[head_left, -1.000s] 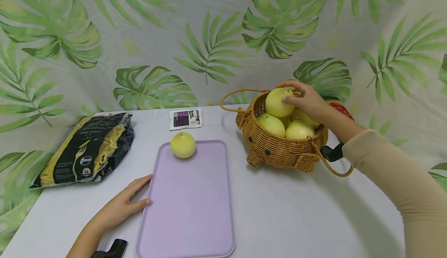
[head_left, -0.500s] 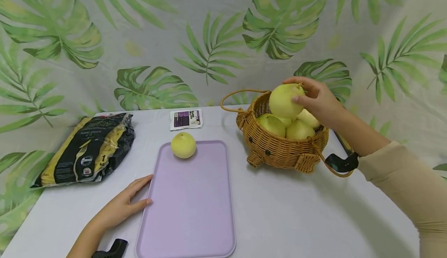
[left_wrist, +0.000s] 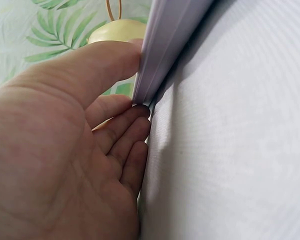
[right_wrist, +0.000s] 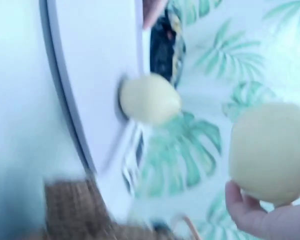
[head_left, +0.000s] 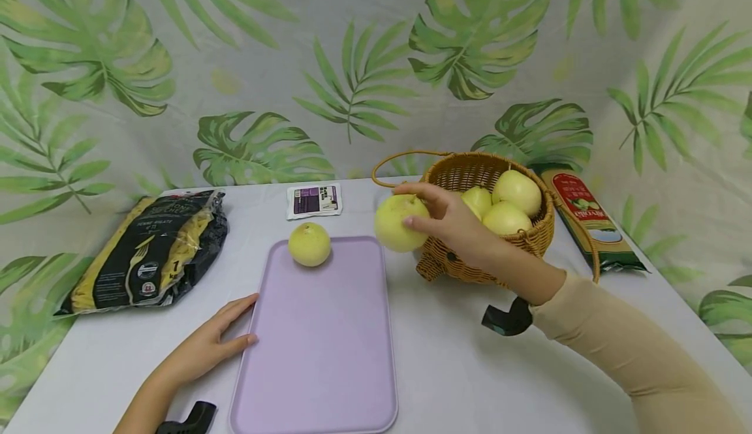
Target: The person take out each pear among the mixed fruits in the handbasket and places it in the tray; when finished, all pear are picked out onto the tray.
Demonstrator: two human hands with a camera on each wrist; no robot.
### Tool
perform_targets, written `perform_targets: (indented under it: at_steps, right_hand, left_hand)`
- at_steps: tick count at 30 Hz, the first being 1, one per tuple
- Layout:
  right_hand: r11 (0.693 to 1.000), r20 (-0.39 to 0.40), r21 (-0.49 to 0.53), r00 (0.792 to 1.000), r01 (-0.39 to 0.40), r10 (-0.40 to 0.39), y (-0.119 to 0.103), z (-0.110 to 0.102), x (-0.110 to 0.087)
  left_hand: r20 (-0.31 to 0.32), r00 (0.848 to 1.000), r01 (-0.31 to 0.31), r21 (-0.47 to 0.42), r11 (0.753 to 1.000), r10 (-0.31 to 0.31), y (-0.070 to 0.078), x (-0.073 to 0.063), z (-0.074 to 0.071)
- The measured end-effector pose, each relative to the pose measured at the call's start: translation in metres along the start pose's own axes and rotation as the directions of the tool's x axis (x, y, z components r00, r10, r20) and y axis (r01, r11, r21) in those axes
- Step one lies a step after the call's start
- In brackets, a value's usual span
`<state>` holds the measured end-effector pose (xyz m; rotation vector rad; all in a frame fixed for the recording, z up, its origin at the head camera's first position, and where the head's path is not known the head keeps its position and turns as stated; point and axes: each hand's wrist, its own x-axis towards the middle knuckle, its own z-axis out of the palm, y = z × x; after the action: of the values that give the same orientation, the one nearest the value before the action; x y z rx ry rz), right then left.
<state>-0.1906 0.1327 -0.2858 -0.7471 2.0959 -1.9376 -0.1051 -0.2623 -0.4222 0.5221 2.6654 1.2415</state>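
My right hand point(head_left: 449, 222) grips a round, pale yellow-green pear point(head_left: 399, 225) in the air between the basket and the tray. In the right wrist view that pear point(right_wrist: 270, 152) sits against the fingertips. A second pear point(head_left: 309, 244) rests at the far left corner of the lilac tray point(head_left: 320, 349). My left hand point(head_left: 205, 342) lies beside the tray, its thumb and straight fingers touching the left rim. Close up, the left thumb point(left_wrist: 110, 65) meets the tray's edge. Several more pears point(head_left: 517, 192) sit in the brown wicker basket point(head_left: 534, 241), partly hidden by the right hand.
A black and yellow pasta bag point(head_left: 147, 251) lies left of the tray. A small purple and white packet point(head_left: 314, 200) is behind the tray. At the basket's right lies a green and tan package point(head_left: 590, 218) with a red label. Leaf-print cloth point(head_left: 352, 81) hangs at the back.
My right hand has lifted the pear out of the basket and carried it left and down, towards the tray's far right corner. The left hand has stayed in place.
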Motion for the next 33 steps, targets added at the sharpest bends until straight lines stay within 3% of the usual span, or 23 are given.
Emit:
perform_targets:
  at_steps: [7, 15, 22, 26, 33]
  right_hand:
    - [0.99, -0.056, -0.117, 0.996, -0.08, 0.073, 0.051, 0.039, 0.019]
    - [0.968, -0.173, -0.192, 0.977, -0.161, 0.128, 0.096, 0.06, 0.037]
    - [0.971, -0.206, -0.172, 0.97, -0.169, 0.132, 0.113, 0.065, 0.044]
    - [0.976, -0.186, -0.164, 0.976, -0.146, 0.115, 0.117, 0.065, 0.046]
    - [0.973, -0.121, -0.154, 0.981, -0.172, 0.155, 0.121, 0.06, 0.046]
  left_hand:
    - [-0.002, 1.0, -0.001, 0.0, 1.0, 0.001, 0.0, 0.001, 0.0]
    - [-0.002, 1.0, 0.002, -0.001, 1.0, -0.002, -0.002, 0.002, 0.0]
    - [0.0, 1.0, 0.0, -0.003, 1.0, 0.0, -0.004, 0.002, 0.0]
    - [0.0, 1.0, 0.004, 0.005, 1.0, -0.004, -0.004, 0.001, 0.0]
    - [0.003, 1.0, 0.008, -0.001, 1.0, -0.008, -0.004, 0.001, 0.001]
